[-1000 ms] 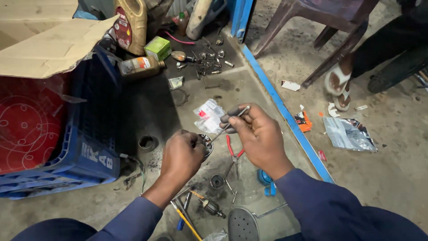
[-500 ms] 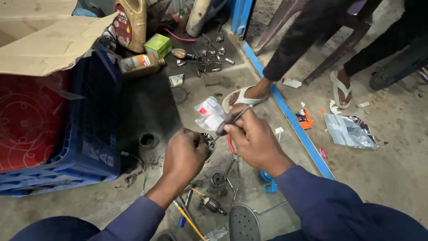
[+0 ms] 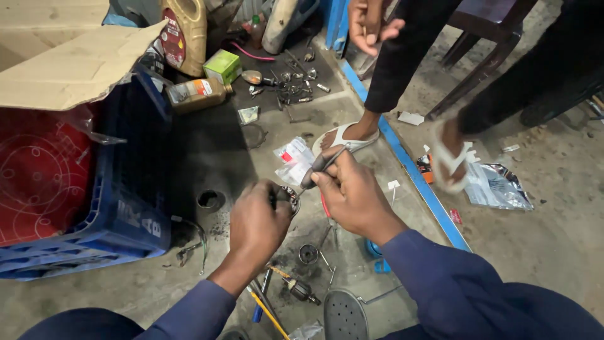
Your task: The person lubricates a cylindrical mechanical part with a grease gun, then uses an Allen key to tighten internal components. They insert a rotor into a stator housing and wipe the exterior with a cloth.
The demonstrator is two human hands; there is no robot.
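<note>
My left hand point(image 3: 258, 223) is closed around a small round metal part point(image 3: 288, 196), of which only an edge shows past my fingers. My right hand point(image 3: 352, 195) grips a thin dark-handled tool point(image 3: 322, 165) like a screwdriver, with its tip angled down into that part. Both hands hover just above the oily concrete floor, close together, in dark blue sleeves.
A blue crate point(image 3: 119, 189) with a red box and cardboard flap is at left. Bottles point(image 3: 195, 93), a green box point(image 3: 223, 65) and scattered bolts point(image 3: 296, 85) lie beyond. Loose tools point(image 3: 296, 286) lie below my hands. Another person's sandalled feet point(image 3: 343, 135) step beside a blue bar point(image 3: 415, 173).
The other person has walked in from the right and now stands just beyond my hands. My hands stay together on the part, the tool held at much the same angle.
</note>
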